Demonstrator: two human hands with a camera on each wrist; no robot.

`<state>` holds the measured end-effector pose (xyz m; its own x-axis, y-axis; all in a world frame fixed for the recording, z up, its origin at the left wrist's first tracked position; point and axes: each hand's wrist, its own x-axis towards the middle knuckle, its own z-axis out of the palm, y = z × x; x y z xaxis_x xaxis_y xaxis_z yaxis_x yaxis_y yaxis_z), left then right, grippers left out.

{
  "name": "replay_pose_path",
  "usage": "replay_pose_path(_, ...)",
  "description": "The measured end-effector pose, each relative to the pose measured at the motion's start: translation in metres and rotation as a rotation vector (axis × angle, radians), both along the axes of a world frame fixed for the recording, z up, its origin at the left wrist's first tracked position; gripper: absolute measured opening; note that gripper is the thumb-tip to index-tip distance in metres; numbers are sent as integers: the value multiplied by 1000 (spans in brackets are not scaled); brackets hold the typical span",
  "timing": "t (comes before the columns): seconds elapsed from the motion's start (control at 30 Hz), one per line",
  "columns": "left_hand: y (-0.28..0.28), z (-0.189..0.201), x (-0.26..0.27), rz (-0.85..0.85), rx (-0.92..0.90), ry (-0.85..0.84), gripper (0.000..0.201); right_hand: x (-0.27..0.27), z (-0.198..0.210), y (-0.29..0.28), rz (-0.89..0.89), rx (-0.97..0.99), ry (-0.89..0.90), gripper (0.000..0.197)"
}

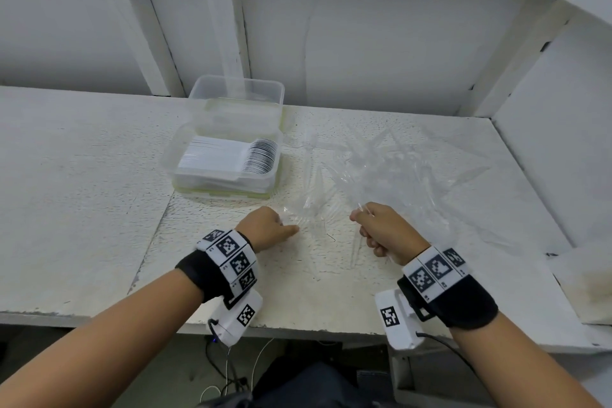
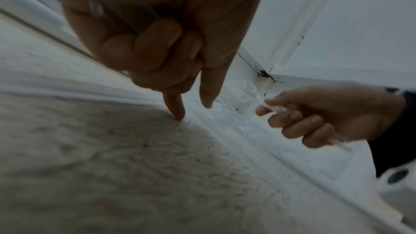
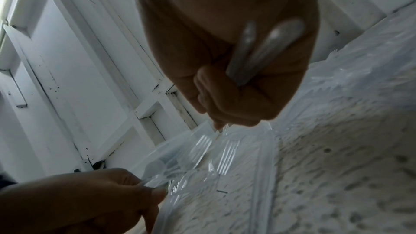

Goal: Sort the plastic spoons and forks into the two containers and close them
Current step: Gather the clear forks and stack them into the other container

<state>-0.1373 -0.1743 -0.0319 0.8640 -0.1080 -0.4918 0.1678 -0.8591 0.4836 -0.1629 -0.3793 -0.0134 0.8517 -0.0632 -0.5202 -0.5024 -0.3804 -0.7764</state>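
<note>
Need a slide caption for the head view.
Both hands, left and right, gather clear cutlery beside stacked containers.

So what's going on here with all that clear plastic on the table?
A person is sorting clear plastic cutlery. The right hand grips a few clear pieces it has gathered; the left hand also holds some, its forefinger and thumb reaching to the table by the loose pile. One open container already holds a neat row of spoons. The other container, behind it, looks empty.

left hand [image 1: 269, 228]: fisted, index finger and thumb extended | right hand [image 1: 385, 228]: fingers curled in a grip
</note>
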Motion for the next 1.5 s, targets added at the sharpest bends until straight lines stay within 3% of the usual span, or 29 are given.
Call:
replay_pose_path(0.1,-6,1,3,-29,77,22,48,3,2,7,27,-12,-10,18)
replay_pose_path(0.2,-12,4,5,-47,82,26,44,5,3,12,62,-18,-31,12)
replay_pose_path(0.33,-4,10,4,-31,34,19,37,8,5,11,122,-106,-100,15)
replay_pose_path(0.53,24,28,-2,-14,-75,17,30,25,5,6,264,-410,-304,29)
replay_pose_path(0.73,53,27,-9,99,-234,139,29,42,7,12,499,-469,-270,25)
replay_pose_path(0.9,58,21,-13,171,-320,194,26,51,0,38,361,-307,-214,15)
replay_pose_path(1.03,59,18,-13,152,-342,178,27,58,-10,59,195,-130,-138,26)
replay_pose_path(1.13,65,21,-12,137,-358,142,30,64,-11,69,246,-235,-165,15)
replay_pose_path(1.27,77,25,-11,195,-399,130,28,71,-10,77,319,-396,-193,45)
replay_pose_path(1.5,80,24,-12,255,-444,149,24,78,-17,77,292,-381,-95,42)
